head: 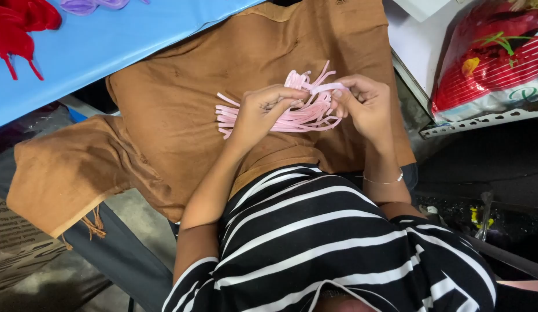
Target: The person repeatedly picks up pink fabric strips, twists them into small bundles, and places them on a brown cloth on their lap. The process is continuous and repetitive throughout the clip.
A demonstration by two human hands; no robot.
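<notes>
Pink strips [292,112], soft, light and bendy, are being held in a bunch over the brown cloth [176,104], pinched near one end by closed fingers of the left hand [260,112] and right hand [364,104].

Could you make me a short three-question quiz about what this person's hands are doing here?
1. True or false: both hands hold the bundle of pink strips.
2. What lies under the strips? A) a brown cloth B) a metal tray C) a wooden board
3. Fill in: on the blue sheet at the top left lie strips of ____ and lilac.

Key
1. True: the left hand and right hand both grip the bundle.
2. A: the brown cloth is spread over the lap.
3. Red: the red strips lie at the corner, beside the lilac strips.
</notes>
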